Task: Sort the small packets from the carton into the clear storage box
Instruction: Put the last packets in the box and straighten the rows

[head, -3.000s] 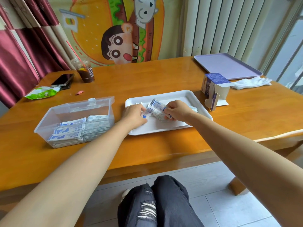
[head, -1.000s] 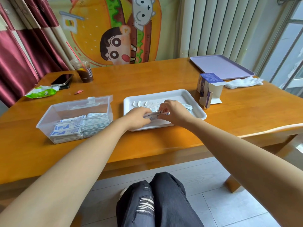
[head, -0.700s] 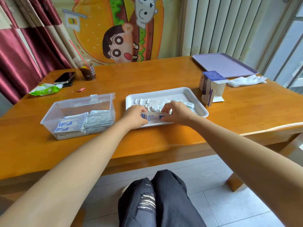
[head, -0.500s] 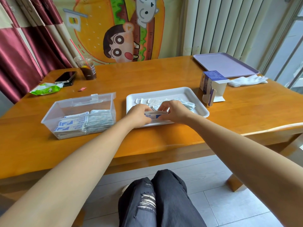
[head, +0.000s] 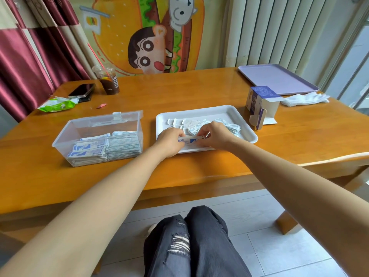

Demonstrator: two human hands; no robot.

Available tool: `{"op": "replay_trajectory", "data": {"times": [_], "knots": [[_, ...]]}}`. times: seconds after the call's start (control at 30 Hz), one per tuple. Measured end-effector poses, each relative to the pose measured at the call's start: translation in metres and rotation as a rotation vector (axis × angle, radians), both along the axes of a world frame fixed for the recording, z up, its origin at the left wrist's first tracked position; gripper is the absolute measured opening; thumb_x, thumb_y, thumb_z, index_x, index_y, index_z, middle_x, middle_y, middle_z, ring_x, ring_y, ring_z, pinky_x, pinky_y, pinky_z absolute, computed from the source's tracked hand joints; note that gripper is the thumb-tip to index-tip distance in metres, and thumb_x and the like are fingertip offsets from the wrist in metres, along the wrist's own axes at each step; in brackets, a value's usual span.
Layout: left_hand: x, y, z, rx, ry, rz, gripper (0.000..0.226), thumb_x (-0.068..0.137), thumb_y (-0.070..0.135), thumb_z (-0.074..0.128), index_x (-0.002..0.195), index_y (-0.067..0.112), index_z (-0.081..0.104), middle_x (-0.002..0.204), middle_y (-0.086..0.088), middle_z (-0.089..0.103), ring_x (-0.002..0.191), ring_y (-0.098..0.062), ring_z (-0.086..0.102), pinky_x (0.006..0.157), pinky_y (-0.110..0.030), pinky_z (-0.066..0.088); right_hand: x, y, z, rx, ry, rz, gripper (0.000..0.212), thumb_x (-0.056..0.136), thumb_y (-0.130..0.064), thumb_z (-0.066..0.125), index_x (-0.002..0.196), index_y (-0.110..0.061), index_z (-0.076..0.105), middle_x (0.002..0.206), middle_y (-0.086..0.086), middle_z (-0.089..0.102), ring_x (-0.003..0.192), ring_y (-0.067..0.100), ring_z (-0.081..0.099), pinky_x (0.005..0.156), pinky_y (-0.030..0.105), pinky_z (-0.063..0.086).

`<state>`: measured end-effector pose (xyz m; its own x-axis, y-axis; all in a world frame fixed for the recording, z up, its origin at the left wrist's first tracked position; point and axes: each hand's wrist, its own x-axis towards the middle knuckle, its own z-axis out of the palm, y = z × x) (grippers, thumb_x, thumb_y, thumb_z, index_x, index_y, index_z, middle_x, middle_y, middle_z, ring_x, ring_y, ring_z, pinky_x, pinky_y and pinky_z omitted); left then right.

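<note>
Both our hands held one thin stack of packets (head: 190, 139) over the tray's (head: 229, 113) near edge: the left hand (head: 169, 141) pinched its left end, the right hand (head: 216, 134) its right, fingers (head: 204, 129) curled on it. Other packets (head: 229, 125) lay in the tray; the box (head: 95, 126) stood toward the surface's (head: 199, 90) left edge.

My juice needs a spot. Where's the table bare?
Bare table: the middle stretch behind the white tray, up to the iced drink and purple tray. Crowded: the white tray, where left hand and right hand pinch packets.
</note>
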<state>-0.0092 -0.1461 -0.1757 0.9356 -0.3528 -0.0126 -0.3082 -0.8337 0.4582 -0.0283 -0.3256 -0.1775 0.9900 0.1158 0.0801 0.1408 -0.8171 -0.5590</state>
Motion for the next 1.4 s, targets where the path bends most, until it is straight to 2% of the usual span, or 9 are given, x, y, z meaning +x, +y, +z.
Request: {"op": "replay_trajectory", "data": {"times": [0.2,0.33,0.47,0.57,0.83,1.07,1.2,1.3,1.4], "knots": [[-0.002,0.009,0.034,0.029,-0.164,0.048,0.021,0.092,0.022,0.047,0.106,0.023,0.064,0.095,-0.002,0.062,0.08,-0.028,0.055,0.055,-0.025,0.032,-0.001,0.009,0.023,0.142,-0.09,-0.025,0.012,0.081,-0.019,0.074,0.085,-0.009,0.069,0.061,-0.006,0.062,0.053,0.005,0.056,0.047,0.012,0.038],[-0.004,0.037,0.067,0.026,-0.232,0.083,0.017,0.092,0.028,0.041,0.093,0.031,0.058,0.091,0.001,0.068,0.081,-0.026,0.06,0.062,-0.032,0.042,0.002,0.038,0.045,0.356,-0.114,0.096,0.021,0.085,-0.017,0.071,0.098,-0.002,0.064,0.078,0.009,0.071,0.066,0.021,0.066,0.065,0.032,0.054],[-0.005,0.078,0.086,-0.068,-0.242,0.158,0.023,0.093,0.024,0.037,0.086,0.023,0.058,0.084,-0.002,0.064,0.083,-0.027,0.059,0.063,-0.032,0.043,0.007,0.081,0.062,0.511,-0.115,0.171,0.018,0.089,-0.016,0.066,0.1,-0.002,0.063,0.084,0.014,0.071,0.071,0.024,0.07,0.07,0.035,0.059],[-0.005,0.112,0.092,-0.129,-0.2,0.195,0.025,0.092,0.026,0.037,0.077,0.019,0.056,0.081,-0.007,0.064,0.083,-0.03,0.059,0.074,-0.04,0.049,0.011,0.115,0.07,0.484,-0.088,0.196,0.016,0.09,-0.02,0.065,0.093,-0.005,0.065,0.079,0.01,0.071,0.067,0.018,0.07,0.064,0.028,0.058],[0.003,0.182,0.087,-0.294,-0.091,0.291,0.024,0.085,0.027,0.038,0.062,0.02,0.041,0.06,0.001,0.046,0.076,-0.025,0.061,0.065,-0.031,0.037,0.03,0.184,0.078,0.174,-0.127,0.373,0.015,0.096,-0.016,0.053,0.101,-0.007,0.065,0.071,0.002,0.065,0.056,0.011,0.06,0.059,0.027,0.051],[0.019,0.219,0.077,-0.411,-0.023,0.353,0.033,0.094,0.021,0.036,0.103,0.0,0.059,0.072,-0.005,0.054,0.076,-0.023,0.054,0.065,-0.031,0.041,0.051,0.221,0.079,0.455,0.089,0.288,0.015,0.094,-0.005,0.056,0.105,0.002,0.062,0.073,0.009,0.063,0.053,0.011,0.051,0.048,0.017,0.044],[0.03,0.245,0.069,-0.341,-0.135,0.518,0.019,0.09,0.029,0.045,0.082,0.015,0.056,0.071,0.0,0.052,0.073,-0.024,0.049,0.068,-0.035,0.043,0.072,0.233,0.076,0.438,0.219,0.115,0.017,0.09,-0.005,0.062,0.103,0.005,0.066,0.08,0.017,0.065,0.055,0.013,0.054,0.052,0.019,0.048],[0.03,0.263,0.061,-0.253,-0.14,0.639,0.035,0.087,0.035,0.056,0.059,0.023,0.038,0.059,0.004,0.036,0.063,-0.022,0.039,0.058,-0.03,0.031,0.08,0.245,0.071,0.41,0.336,0.039,0.012,0.087,-0.002,0.064,0.099,0.0,0.068,0.074,0.015,0.065,0.054,0.014,0.057,0.057,0.02,0.054],[0.027,0.269,0.056,-0.245,0.032,0.619,0.025,0.081,0.036,0.066,0.067,0.019,0.056,0.058,-0.002,0.038,0.058,-0.022,0.037,0.056,-0.032,0.03,0.089,0.262,0.063,0.373,0.387,-0.043,0.016,0.085,-0.001,0.066,0.099,0.006,0.067,0.078,0.018,0.068,0.055,0.018,0.062,0.066,0.028,0.058]]}}
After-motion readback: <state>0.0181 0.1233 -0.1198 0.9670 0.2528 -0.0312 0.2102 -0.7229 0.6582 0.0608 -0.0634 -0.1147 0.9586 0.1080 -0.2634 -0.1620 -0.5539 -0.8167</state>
